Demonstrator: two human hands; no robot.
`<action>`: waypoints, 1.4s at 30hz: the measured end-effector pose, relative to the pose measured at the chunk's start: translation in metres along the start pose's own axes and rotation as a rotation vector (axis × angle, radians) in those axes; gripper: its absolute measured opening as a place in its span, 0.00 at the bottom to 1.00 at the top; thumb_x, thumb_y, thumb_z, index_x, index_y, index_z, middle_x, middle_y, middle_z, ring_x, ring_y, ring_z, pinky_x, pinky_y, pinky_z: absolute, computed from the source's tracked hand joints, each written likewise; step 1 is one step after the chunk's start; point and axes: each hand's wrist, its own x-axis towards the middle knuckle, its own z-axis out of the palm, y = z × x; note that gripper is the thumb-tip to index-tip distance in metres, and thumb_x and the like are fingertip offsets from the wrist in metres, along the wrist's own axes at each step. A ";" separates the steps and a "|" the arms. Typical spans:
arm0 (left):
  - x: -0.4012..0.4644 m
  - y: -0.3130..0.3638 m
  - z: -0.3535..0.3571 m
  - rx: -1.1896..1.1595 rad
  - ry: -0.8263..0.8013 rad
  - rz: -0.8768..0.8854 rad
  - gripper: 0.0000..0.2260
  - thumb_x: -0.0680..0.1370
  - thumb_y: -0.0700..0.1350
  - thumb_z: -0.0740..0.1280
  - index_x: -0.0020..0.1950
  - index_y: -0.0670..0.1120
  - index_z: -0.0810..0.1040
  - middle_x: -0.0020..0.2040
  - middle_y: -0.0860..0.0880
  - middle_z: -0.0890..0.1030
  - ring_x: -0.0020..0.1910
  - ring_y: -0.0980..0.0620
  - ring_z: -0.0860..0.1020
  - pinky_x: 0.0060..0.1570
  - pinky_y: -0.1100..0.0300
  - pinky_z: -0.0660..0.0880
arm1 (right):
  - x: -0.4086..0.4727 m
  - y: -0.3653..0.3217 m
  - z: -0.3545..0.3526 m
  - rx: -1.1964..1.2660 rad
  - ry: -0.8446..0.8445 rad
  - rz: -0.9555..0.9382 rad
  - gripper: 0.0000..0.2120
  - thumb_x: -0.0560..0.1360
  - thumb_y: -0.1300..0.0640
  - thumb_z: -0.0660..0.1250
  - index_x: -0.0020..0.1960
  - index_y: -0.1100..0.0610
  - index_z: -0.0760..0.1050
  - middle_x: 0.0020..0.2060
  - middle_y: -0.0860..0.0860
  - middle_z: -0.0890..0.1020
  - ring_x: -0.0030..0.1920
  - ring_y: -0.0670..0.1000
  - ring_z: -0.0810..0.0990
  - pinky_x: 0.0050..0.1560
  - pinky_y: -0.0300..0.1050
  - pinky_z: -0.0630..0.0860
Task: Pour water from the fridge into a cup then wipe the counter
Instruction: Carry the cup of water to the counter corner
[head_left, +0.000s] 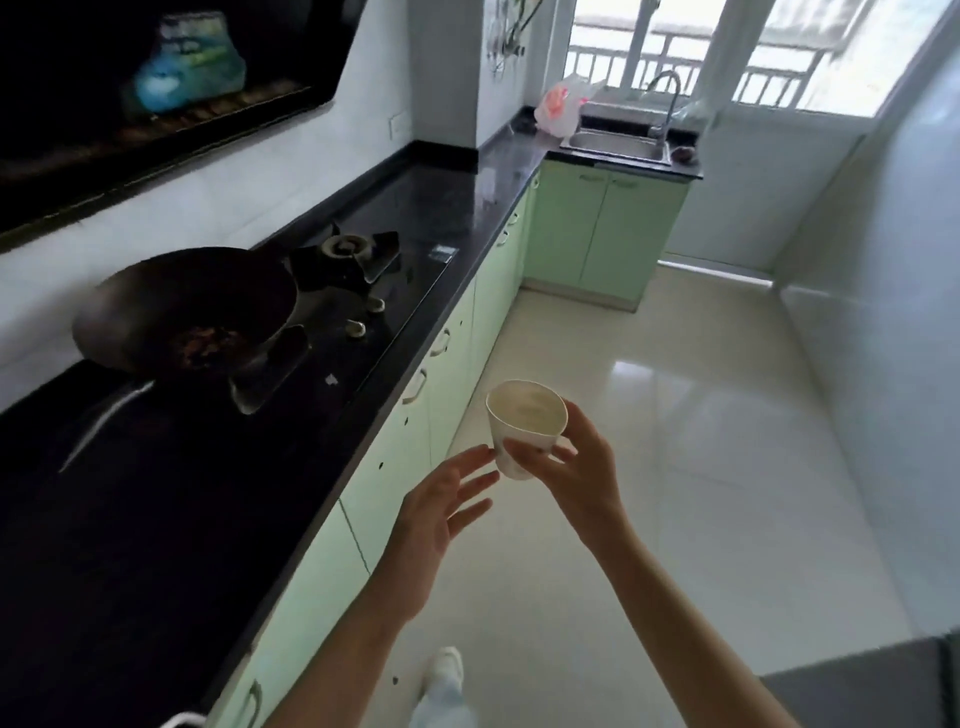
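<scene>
the right hand (571, 462) pinches a white paper cup (524, 426) low on its wall, thumb on the near side and fingers behind, holding it upright in the air over the floor just off the edge of the black counter (457, 208). the left hand (441, 504) is spread with straight fingers just beside the cup's base, holding nothing; whether a fingertip touches the cup is hard to say. the cup's inside looks pale, and i cannot tell if there is water in it. no fridge or bottle is in view, so the step seems to be bringing the cup to the counter. to do it well, keep the cup level, grip lightly so the thin wall doesn't buckle, and set it on a bare stretch of counter, well away from the wok (182, 306) and the burner (345, 249).
</scene>
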 end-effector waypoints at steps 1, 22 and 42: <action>0.012 -0.001 0.004 -0.004 -0.020 -0.012 0.20 0.78 0.51 0.56 0.67 0.46 0.74 0.64 0.50 0.79 0.64 0.49 0.77 0.62 0.52 0.75 | 0.007 0.002 -0.006 0.008 0.018 0.000 0.26 0.62 0.53 0.79 0.59 0.53 0.77 0.51 0.46 0.83 0.53 0.48 0.81 0.52 0.45 0.79; 0.311 -0.022 0.100 0.042 -0.365 -0.141 0.19 0.77 0.48 0.58 0.66 0.44 0.74 0.64 0.47 0.79 0.64 0.46 0.77 0.63 0.47 0.73 | 0.219 0.074 -0.134 0.016 0.386 0.036 0.26 0.62 0.52 0.78 0.59 0.51 0.77 0.52 0.45 0.82 0.54 0.47 0.80 0.50 0.41 0.78; 0.555 -0.069 0.265 0.006 -0.077 -0.131 0.19 0.76 0.47 0.59 0.65 0.44 0.76 0.63 0.49 0.80 0.64 0.50 0.77 0.63 0.50 0.72 | 0.465 0.156 -0.311 0.055 0.159 0.094 0.26 0.61 0.47 0.76 0.57 0.48 0.77 0.50 0.41 0.83 0.52 0.43 0.81 0.52 0.39 0.77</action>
